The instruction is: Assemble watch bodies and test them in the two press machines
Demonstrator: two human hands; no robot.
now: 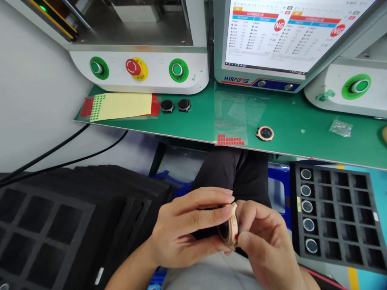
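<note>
My left hand (193,225) grips a rose-gold watch case (232,227) by its edges, above my lap. The case is turned on its side, with its dark face toward my left palm. My right hand (266,241) is closed at the back of the case, its thumb and bent index finger against it. A small red bit shows by the right thumb tip; what those fingers pinch is mostly hidden. Another rose-gold watch case (265,133) lies face up on the green bench, beside a clear film with red stickers (230,139).
Two dark watch cases (175,106) lie by a yellow sheet (123,105) with green dots. Behind are a machine with push buttons (137,69) and a monitor (266,36). A black foam tray (341,217) with several round pieces stands right; stacked black trays (54,233) stand left.
</note>
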